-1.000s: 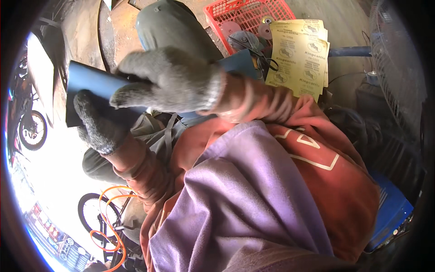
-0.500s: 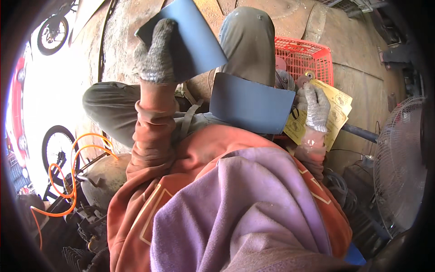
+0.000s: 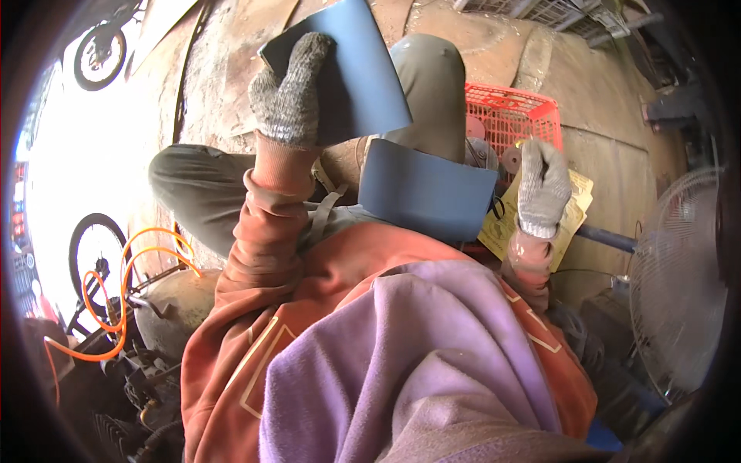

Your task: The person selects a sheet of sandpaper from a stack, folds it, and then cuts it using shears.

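My left hand (image 3: pixel 292 96), in a grey knitted glove, grips a thin blue-grey rectangular sheet (image 3: pixel 355 73) by its left side. The thumb and fingers press against it, and it is held up tilted above my lap. A second blue-grey sheet (image 3: pixel 428 189) lies across my lap, slightly curved. My right hand (image 3: pixel 543 185), gloved alike, is raised with its fingers curled together, over several yellow printed sheets (image 3: pixel 575 212). Whatever may be between its fingertips is too small to make out. Near those fingertips lies a round reddish disc (image 3: pixel 511 160).
A red plastic basket (image 3: pixel 521 100) stands beyond my right knee, with round discs beside it. A fan (image 3: pixel 679 285) is at the right. On the left are an orange coiled hose (image 3: pixel 116 332), a rounded tank (image 3: pixel 174 309) and bicycle wheels (image 3: pixel 100 58). Worn boards cover the floor.
My left hand has moved to the right with the blue-grey sheet. My right hand has shifted a little, its fingers now pointing up more. The view has tilted slightly.
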The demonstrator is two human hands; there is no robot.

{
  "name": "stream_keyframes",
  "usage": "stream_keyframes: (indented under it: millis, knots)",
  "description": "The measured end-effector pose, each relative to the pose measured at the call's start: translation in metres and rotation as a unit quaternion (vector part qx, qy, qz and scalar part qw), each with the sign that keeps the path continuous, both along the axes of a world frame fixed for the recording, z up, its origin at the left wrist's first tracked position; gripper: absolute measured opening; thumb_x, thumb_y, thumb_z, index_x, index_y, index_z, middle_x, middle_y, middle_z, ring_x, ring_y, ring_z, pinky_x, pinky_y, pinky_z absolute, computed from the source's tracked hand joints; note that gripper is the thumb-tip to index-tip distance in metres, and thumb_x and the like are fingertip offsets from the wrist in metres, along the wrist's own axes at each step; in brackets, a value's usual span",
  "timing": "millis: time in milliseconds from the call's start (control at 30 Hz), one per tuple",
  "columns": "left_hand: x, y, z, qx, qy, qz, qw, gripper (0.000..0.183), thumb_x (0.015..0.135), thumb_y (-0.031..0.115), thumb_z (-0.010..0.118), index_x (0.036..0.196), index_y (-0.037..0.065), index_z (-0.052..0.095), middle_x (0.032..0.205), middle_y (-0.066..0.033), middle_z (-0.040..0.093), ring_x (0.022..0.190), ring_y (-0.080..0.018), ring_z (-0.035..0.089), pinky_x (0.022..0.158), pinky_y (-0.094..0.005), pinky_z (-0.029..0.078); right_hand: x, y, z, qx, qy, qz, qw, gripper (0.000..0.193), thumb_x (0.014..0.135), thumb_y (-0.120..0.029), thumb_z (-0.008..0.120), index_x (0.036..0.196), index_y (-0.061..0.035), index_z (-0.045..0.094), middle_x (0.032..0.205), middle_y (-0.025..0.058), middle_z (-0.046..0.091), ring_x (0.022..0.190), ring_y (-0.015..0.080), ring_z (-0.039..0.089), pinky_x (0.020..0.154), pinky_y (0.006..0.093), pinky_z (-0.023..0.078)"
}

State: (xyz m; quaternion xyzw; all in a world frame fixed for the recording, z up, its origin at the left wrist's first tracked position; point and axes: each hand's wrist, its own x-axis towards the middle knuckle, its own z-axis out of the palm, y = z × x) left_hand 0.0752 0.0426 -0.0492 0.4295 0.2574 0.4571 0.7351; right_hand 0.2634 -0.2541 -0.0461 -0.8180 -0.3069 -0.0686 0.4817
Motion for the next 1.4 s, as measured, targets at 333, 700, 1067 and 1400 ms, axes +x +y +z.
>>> stream_keyframes:
  millis: [333, 700, 1067, 1400]
  knots:
    - [0.023, -0.029, 0.033, 0.088, 0.032, -0.010, 0.996, 0.022, 0.093, 0.018, 0.073, 0.109, 0.003, 0.071, 0.092, -0.0049, 0.071, 0.080, -0.0126, 0.064, 0.074, -0.0288, 0.053, -0.057, 0.097, 0.062, -0.120, -0.045, 0.260, 0.957, 0.029, 0.090, -0.024, 0.078, 0.075, -0.0055, 0.062, 0.075, 0.0122, 0.066, 0.062, 0.0264, 0.063, 0.055, 0.0365, 0.050]
    - [0.017, -0.014, 0.028, 0.005, 0.020, 0.026, 0.999, 0.028, 0.093, 0.017, 0.074, 0.116, 0.002, 0.069, 0.103, -0.0047, 0.071, 0.092, -0.0145, 0.066, 0.083, -0.0301, 0.054, 0.000, 0.046, 0.039, 0.106, 0.294, 0.170, 0.935, 0.025, 0.099, -0.022, 0.070, 0.114, -0.0013, 0.069, 0.089, 0.0020, 0.069, 0.075, 0.0104, 0.063, 0.067, 0.0257, 0.054]
    - [0.004, 0.017, 0.000, -0.021, 0.029, 0.071, 0.997, 0.038, 0.094, 0.031, 0.073, 0.122, 0.007, 0.066, 0.113, -0.0028, 0.070, 0.105, -0.0173, 0.063, 0.098, -0.0323, 0.048, 0.031, -0.082, -0.179, -0.501, 0.114, -0.021, 0.857, 0.038, 0.089, -0.039, 0.067, 0.112, -0.0085, 0.067, 0.109, 0.0220, 0.071, 0.108, 0.0456, 0.065, 0.092, 0.0529, 0.052]
    - [-0.015, 0.024, -0.009, -0.182, -0.149, -0.124, 0.964, 0.039, 0.097, 0.033, 0.067, 0.126, 0.007, 0.065, 0.119, -0.0039, 0.070, 0.109, -0.0206, 0.064, 0.101, -0.0381, 0.048, 0.012, -0.068, -0.169, -0.485, 0.205, -0.052, 0.848, 0.039, 0.089, -0.037, 0.066, 0.118, -0.0105, 0.062, 0.118, 0.0268, 0.067, 0.115, 0.0469, 0.062, 0.094, 0.0543, 0.049]
